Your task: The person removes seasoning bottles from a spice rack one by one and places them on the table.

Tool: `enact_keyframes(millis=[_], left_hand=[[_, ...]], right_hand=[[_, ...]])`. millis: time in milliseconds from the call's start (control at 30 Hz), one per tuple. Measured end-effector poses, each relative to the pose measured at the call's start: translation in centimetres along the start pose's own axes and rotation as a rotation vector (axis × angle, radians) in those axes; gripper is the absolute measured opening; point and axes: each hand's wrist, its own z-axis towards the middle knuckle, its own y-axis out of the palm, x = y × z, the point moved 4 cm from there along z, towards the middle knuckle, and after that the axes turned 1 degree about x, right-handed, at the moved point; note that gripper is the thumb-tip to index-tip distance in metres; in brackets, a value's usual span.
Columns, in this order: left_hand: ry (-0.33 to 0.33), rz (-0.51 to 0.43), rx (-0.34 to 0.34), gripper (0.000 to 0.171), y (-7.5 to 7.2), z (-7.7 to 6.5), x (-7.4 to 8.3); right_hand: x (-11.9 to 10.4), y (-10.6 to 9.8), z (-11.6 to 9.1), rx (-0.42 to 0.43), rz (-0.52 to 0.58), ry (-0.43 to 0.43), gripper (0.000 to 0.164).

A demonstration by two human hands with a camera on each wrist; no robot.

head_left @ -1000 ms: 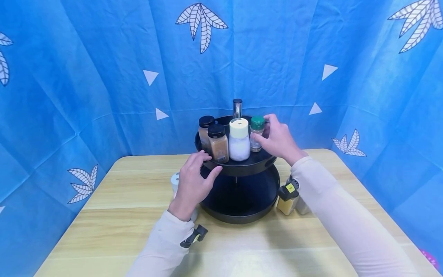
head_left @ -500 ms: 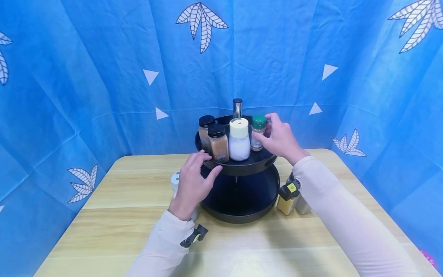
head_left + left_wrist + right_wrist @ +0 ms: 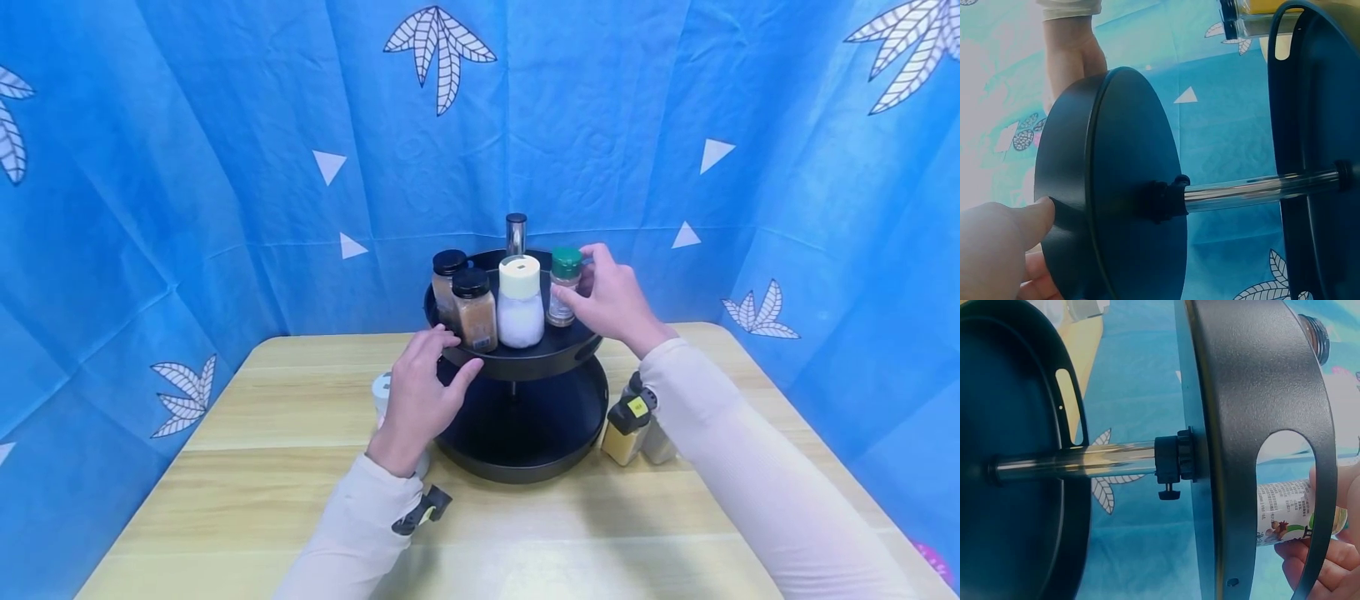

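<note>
A small spice bottle with a green cap (image 3: 566,283) stands on the right of the upper tray (image 3: 525,363) of a black two-tier rack. Thumb and fingers of my right hand (image 3: 617,298) pinch it from the right; its printed label shows through the tray's oval cutout in the right wrist view. My left hand (image 3: 422,392) rests against the upper tray's front-left wall, thumb (image 3: 1038,219) extended and touching the outside. Beside the bottle are a white shaker with a cream lid (image 3: 520,304) and two black-capped jars of brown powder, the front jar (image 3: 474,312) closest to my left fingers.
Below is the rack's lower tray (image 3: 517,473), joined by a metal post (image 3: 1260,190). A white-lidded container (image 3: 381,392) stands partly behind my left hand. Right of the rack, a yellow-filled jar (image 3: 621,446) sits beside a greyish one (image 3: 658,446) on the wooden table (image 3: 300,467).
My right hand has shifted the green-capped bottle a little to the right and back, widening the gap to the white shaker. The left hand has stayed in place.
</note>
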Motion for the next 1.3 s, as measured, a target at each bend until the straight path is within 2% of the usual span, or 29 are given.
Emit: enact_keyframes(millis=[1300], left_hand=[[-0.023,-0.004,-0.014,0.035,-0.1,-0.1,0.2]], right_hand=[[-0.2,-2.0,-0.3,0.043,-0.011,-0.029,0.058]])
